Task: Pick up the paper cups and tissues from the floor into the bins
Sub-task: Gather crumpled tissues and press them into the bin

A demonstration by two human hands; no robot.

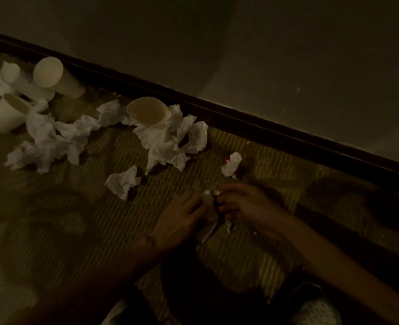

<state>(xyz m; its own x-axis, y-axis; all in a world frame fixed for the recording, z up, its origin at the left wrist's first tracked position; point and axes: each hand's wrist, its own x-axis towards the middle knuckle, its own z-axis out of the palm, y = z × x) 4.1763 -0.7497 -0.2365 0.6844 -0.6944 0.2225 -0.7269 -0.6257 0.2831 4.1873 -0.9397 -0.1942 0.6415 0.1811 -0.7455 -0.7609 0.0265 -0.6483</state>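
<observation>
In dim light my left hand [179,222] and my right hand [243,205] meet low over the carpet, both gripping one crumpled white tissue [208,212] between them. Several white paper cups lie at the far left, one on its side against the baseboard [53,73], one lower [6,113]. A squashed cup [148,111] sits among crumpled tissues [170,141]. More tissues spread to the left [46,141]. A single tissue ball [123,181] lies left of my hands, and a tissue with a red mark [231,164] lies just above them.
A dark baseboard [264,127] runs diagonally from upper left to right, with a plain wall [240,43] behind it. Ribbed, patterned carpet [76,207] covers the floor. No bin is in view. A shoe [315,310] shows at the bottom right.
</observation>
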